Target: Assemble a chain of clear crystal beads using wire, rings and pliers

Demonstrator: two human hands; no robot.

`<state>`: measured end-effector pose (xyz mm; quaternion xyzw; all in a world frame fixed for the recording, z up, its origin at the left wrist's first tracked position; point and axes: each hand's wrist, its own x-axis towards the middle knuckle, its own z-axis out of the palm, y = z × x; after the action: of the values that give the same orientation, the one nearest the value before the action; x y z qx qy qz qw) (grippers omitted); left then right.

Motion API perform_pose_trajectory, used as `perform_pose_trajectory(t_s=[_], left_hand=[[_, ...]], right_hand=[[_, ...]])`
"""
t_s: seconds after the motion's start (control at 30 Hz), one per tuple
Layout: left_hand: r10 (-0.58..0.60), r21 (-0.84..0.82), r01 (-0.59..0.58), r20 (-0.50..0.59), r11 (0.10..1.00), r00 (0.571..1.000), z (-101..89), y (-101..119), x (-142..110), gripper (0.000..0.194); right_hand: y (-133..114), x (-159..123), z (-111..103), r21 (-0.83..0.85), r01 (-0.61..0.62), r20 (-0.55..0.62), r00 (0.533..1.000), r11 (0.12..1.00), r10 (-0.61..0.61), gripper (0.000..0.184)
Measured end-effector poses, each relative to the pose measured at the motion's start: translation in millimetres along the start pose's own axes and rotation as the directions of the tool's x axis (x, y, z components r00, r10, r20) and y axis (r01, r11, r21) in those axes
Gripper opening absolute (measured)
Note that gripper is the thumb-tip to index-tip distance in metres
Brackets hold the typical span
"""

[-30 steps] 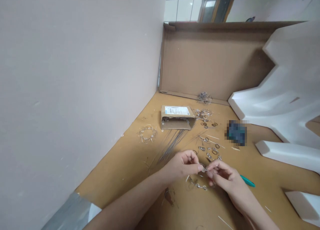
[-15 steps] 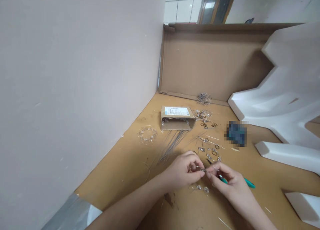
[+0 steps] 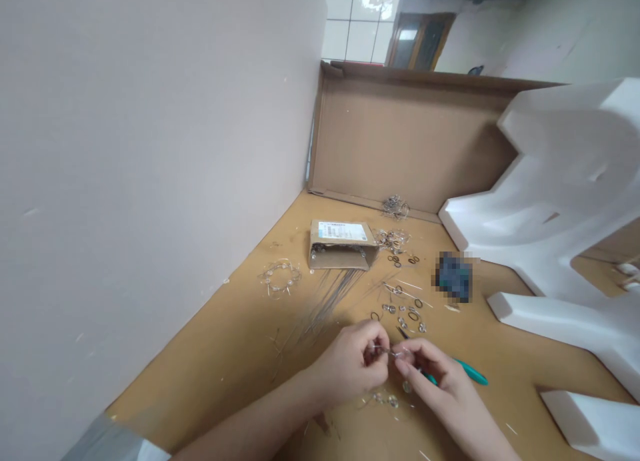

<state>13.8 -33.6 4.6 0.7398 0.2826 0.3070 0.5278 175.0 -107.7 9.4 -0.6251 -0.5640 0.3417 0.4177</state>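
My left hand (image 3: 361, 355) pinches a thin metal wire (image 3: 391, 353) between thumb and fingers. On the wire's other side, the fingertips of my right hand (image 3: 435, 371) are closed on it too, so the wire spans the small gap between my hands. Pliers with green handles (image 3: 473, 372) lie on the table, partly hidden beneath my right hand. Just below the hands are clear beads (image 3: 393, 401) with fine wire. Beyond them lie several dark rings (image 3: 413, 315) and more clear beads (image 3: 423, 327).
A small open cardboard box (image 3: 343, 233) stands ahead, with long straight wires (image 3: 330, 301) before it. A beaded wire ring (image 3: 280, 278) lies left. Wire tangles (image 3: 396, 207) sit at the back. White foam (image 3: 560, 207) borders the right; a pale wall (image 3: 150, 147) stands left.
The view has shifted, so the table things appear further left and slightly lower. Both hands still hold the wire, and a slightly wider gap shows between their fingertips.
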Motion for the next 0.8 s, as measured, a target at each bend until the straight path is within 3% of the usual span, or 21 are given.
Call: perform_pose_trajectory(t_s=[0.07, 0.1, 0.13, 0.17, 0.23, 0.37, 0.5, 0.63, 0.73, 0.8], left_hand=[[-0.011, -0.014, 0.011, 0.018, 1.0, 1.0, -1.6, 0, 0, 0.009], [-0.022, -0.027, 0.023, 0.023, 0.999, 0.999, -2.1, 0, 0, 0.009], [-0.035, -0.041, 0.036, 0.026, 0.999, 0.999, -2.4, -1, 0, 0.008], [-0.047, -0.058, 0.049, 0.028, 0.997, 0.998, -2.5, -2, -1, 0.008], [-0.07, -0.101, 0.074, 0.037, 0.992, 0.997, -2.2, -3, -1, 0.008], [-0.143, -0.259, 0.176, 0.139, 0.95, 0.98, -3.8, -4, 1, 0.01], [-0.157, -0.38, 0.234, 0.223, 0.895, 0.962, -10.0, 2, 2, 0.013], [-0.097, -0.395, 0.188, 0.238, 0.899, 0.966, -15.6, 8, -1, 0.014], [-0.076, -0.358, 0.165, 0.25, 0.919, 0.965, -18.0, 10, -4, 0.013], [-0.069, -0.314, 0.148, 0.25, 0.938, 0.966, -19.3, 9, -4, 0.012]], right_hand=[[10, -7, -22, -0.026, 0.002, -0.009, 1.0, 1.0, -0.002, 0.039], [19, -12, -33, -0.124, -0.033, -0.036, 0.999, 0.992, 0.028, 0.044], [30, -16, -45, -0.282, -0.087, -0.141, 0.989, 0.956, 0.048, 0.048], [41, -21, -54, -0.444, -0.103, -0.17, 0.985, 0.89, 0.03, 0.054], [62, -28, -64, -0.669, -0.018, -0.107, 0.992, 0.743, -0.072, 0.064], [74, -32, -54, -0.856, 0.103, 0.025, 0.987, 0.507, -0.158, 0.068], [58, -24, -41, -0.914, 0.103, 0.067, 0.992, 0.392, -0.103, 0.056], [59, -18, -45, -0.928, 0.088, 0.057, 0.994, 0.362, -0.095, 0.047], [65, -18, -61, -0.894, 0.008, -0.035, 0.995, 0.448, -0.089, 0.036], [61, -19, -78, -0.847, 0.038, -0.025, 0.993, 0.53, -0.112, 0.03]])
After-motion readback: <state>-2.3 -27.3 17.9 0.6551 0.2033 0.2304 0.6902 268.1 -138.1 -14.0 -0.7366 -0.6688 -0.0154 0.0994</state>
